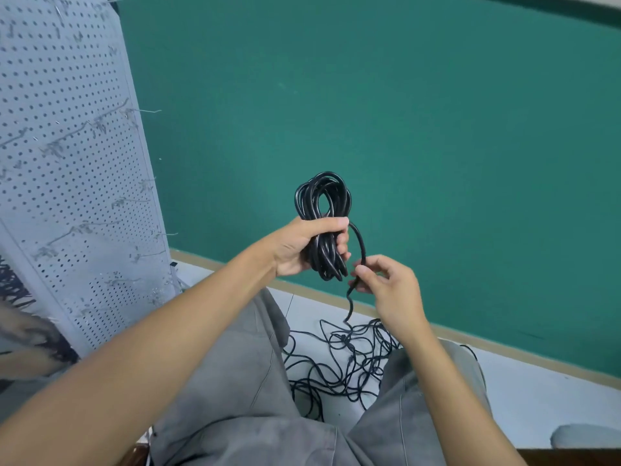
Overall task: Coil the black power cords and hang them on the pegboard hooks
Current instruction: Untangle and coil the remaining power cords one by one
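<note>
My left hand [304,245] grips a coil of black power cord [322,203] around its middle, with the loops standing above my fist and the ends poking out below. A loose tail of the same cord [360,243] arcs from the coil to my right hand [386,287], which pinches it between thumb and fingers. The tail hangs on below that hand toward the floor. A grey pegboard [74,183] with several metal hooks [148,111] stands at the left.
A tangle of loose black cords [346,361] lies on the white floor between my knees in grey trousers [242,381]. A green wall [403,129] with a tan baseboard rises straight ahead. Dark cords hang at the pegboard's lower left edge [16,290].
</note>
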The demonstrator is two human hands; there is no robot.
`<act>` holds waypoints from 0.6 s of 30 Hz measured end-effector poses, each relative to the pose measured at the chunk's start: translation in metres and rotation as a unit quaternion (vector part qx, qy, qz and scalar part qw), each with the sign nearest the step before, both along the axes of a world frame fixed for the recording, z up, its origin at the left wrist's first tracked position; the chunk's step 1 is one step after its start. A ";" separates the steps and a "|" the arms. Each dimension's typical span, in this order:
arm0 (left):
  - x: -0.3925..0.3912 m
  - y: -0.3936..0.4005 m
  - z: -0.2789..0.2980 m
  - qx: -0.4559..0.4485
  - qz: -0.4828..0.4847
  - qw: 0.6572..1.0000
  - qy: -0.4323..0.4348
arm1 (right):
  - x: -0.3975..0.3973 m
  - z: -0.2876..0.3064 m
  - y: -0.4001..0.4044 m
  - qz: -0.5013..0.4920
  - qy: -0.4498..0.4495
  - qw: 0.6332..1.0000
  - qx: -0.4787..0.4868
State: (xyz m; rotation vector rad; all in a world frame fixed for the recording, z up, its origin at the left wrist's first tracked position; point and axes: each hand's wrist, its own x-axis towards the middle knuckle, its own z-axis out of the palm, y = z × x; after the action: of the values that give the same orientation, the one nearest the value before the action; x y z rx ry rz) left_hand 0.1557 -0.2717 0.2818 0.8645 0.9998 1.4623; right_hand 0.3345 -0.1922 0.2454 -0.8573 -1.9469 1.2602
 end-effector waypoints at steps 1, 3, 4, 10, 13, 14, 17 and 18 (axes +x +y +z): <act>-0.002 0.000 -0.002 -0.007 0.006 0.999 0.039 | 0.000 0.002 -0.001 -0.011 0.020 1.000 -0.009; -0.005 0.001 -0.006 -0.017 0.023 0.994 0.103 | 0.001 0.011 -0.004 -0.028 0.055 0.998 -0.020; -0.005 0.000 -0.007 -0.018 0.028 0.992 0.119 | 0.002 0.017 -0.004 -0.032 0.067 0.997 -0.023; 0.009 0.001 -0.012 -0.007 0.032 0.997 0.063 | -0.003 0.060 -0.013 -0.018 0.117 0.993 -0.009; 0.015 0.001 -0.011 0.007 0.013 0.999 0.048 | -0.008 0.072 -0.016 -0.019 0.127 0.992 0.012; 0.015 0.001 -0.010 0.007 0.014 0.999 0.049 | -0.009 0.074 -0.016 -0.021 0.126 0.992 0.014; 0.011 0.000 -0.009 0.001 -0.001 0.998 0.062 | -0.012 0.079 -0.015 -0.034 0.119 0.992 0.023; 0.011 -0.001 -0.008 0.003 -0.010 0.998 0.063 | -0.014 0.080 -0.015 -0.042 0.119 0.992 0.022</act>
State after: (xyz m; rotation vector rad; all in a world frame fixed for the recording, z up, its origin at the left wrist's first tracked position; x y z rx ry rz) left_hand 0.1671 -0.2725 0.2738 0.9787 1.0773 1.4074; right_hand 0.3210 -0.2075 0.3257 -0.7239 -1.7269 1.2060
